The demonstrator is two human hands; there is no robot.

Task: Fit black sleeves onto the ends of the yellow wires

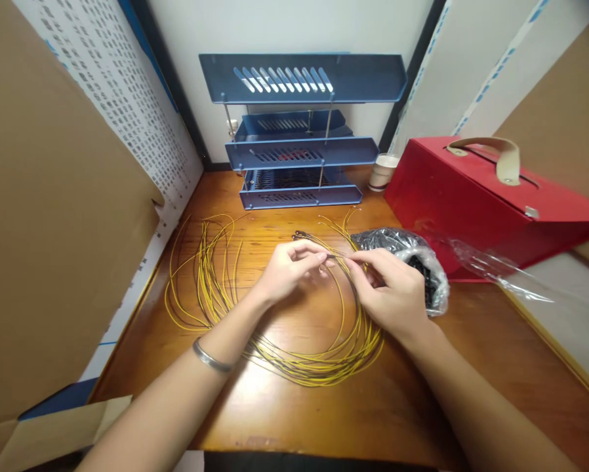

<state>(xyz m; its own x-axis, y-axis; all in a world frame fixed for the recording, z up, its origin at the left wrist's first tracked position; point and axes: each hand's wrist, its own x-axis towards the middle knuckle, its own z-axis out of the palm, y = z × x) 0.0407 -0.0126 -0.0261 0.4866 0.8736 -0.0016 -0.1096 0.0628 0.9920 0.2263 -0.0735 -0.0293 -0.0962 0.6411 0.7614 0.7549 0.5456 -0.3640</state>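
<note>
Several thin yellow wires (pixel 324 357) lie in loops on the wooden desk (pixel 363 406). My left hand (pixel 287 269) and my right hand (pixel 393 288) meet above them, fingertips almost touching. Both are closed in a pinch on the end of one yellow wire between them. A second bunch of yellow wires (pixel 206 275) lies to the left. A clear plastic bag (pixel 422 262) holding small black parts sits just right of my right hand. A metal bangle (pixel 210 357) is on my left wrist.
A blue three-tier letter tray (pixel 299 151) stands at the back of the desk, a paper cup (pixel 384 172) beside it. A red box with a tan handle (pixel 486 190) is at the right. Cardboard panels (pixel 53 216) wall in both sides.
</note>
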